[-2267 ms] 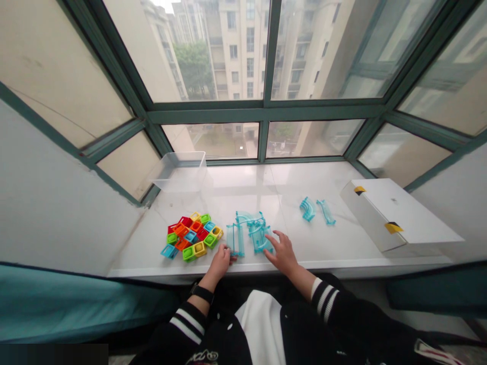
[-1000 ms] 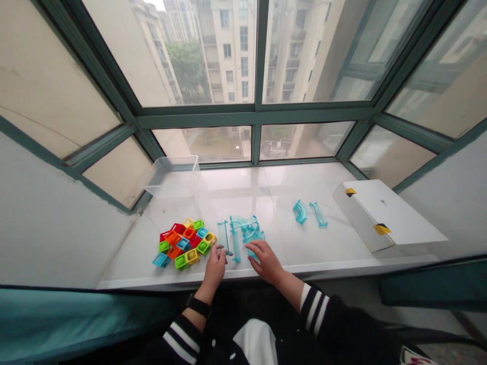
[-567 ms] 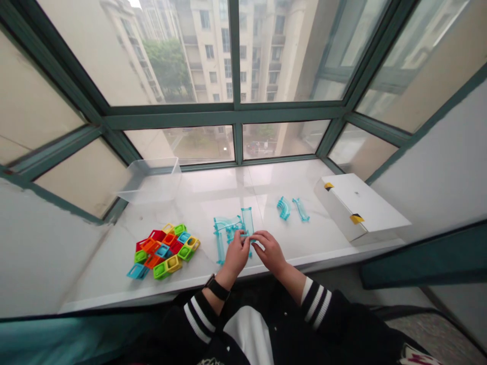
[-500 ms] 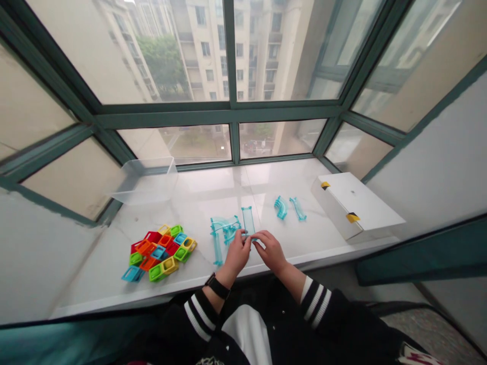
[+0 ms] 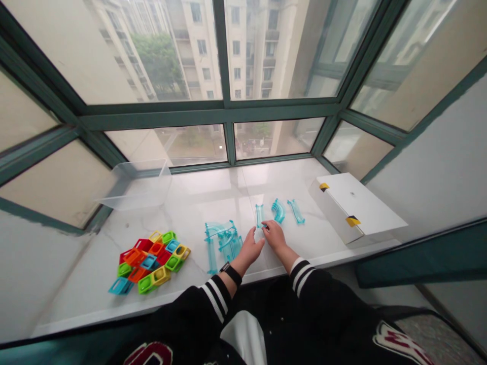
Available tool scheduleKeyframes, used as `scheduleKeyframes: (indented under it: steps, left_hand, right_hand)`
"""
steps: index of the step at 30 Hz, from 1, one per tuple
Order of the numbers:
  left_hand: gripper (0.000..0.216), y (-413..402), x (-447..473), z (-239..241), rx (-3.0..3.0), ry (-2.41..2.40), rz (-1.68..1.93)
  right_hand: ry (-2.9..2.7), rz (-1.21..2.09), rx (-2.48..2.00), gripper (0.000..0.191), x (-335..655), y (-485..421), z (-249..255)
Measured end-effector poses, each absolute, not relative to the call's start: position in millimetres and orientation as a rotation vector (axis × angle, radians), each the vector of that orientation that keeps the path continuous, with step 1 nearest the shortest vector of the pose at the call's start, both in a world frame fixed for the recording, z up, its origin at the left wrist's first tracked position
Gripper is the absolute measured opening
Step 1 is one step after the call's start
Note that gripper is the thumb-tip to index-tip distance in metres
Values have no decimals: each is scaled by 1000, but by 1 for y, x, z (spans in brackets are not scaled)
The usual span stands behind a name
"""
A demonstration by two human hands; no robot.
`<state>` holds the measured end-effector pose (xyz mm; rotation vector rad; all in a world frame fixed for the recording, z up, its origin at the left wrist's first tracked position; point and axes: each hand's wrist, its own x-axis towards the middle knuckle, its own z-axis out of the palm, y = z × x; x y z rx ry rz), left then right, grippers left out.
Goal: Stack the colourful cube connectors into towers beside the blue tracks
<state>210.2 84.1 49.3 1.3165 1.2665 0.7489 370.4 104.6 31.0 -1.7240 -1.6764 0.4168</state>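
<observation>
Pinched at its near end by my right hand [image 5: 274, 235], a short straight translucent blue track piece [image 5: 259, 215] lies on the white sill. My left hand [image 5: 249, 248] is just to the left, its thumb and fingers apart and nothing in them. Farther left, a cluster of translucent blue track pieces [image 5: 223, 237] sits close by my left hand. To the right of the pinched piece are a curved blue track piece [image 5: 279, 211] and another slim blue track piece [image 5: 296, 212], both separate.
Red, yellow, green, orange and blue plastic blocks [image 5: 150, 261] are bunched at the left. Behind them stands a clear plastic bin [image 5: 139, 203]. A white box [image 5: 359, 205] with yellow-black tabs occupies the right, and windows [image 5: 228, 112] border the sill [image 5: 213, 185].
Both hands were together at a straight blue track piece. Now the left hand is open and apart, while the right has shifted to a straight piece nearer the curved one.
</observation>
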Motion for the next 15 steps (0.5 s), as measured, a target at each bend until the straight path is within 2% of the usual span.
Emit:
scheduleKeyframes:
  steps: [6, 12, 15]
  left_hand:
    - [94, 109, 232, 28, 1227, 1355, 746]
    - [102, 115, 234, 15, 1184, 1351, 768]
    - [103, 115, 233, 11, 1181, 1345, 781]
  right_hand:
    - [-1727, 409, -1710, 29, 368, 123, 10]
    - [-1687, 312, -1664, 49, 369, 110, -12]
    - [-1673, 256, -1654, 49, 368, 100, -23]
